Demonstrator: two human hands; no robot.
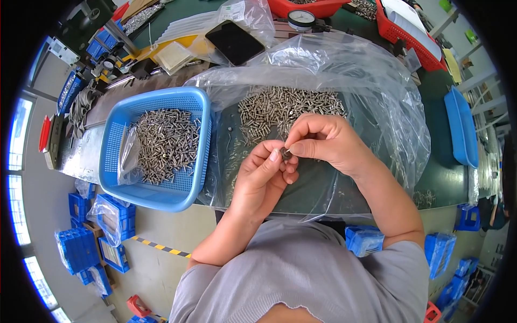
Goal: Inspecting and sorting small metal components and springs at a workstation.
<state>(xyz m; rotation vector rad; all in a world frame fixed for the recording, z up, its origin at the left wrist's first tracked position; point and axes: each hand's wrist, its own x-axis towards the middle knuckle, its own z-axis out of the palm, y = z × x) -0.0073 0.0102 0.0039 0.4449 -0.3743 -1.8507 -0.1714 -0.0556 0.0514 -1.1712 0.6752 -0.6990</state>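
L hand and R hand: ctr of frame, both in narrow pinch. Clear plastic sheet: ctr to upper R. Blue basket: L of ctr. Metal pin pile: upper ctr. Small dark part: ctr, gripped betw. both hands' fingertips. Caution: loose pinch may drop part, poss. losing it amid pins.

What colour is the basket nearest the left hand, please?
The basket is light blue; the head view shows it best.
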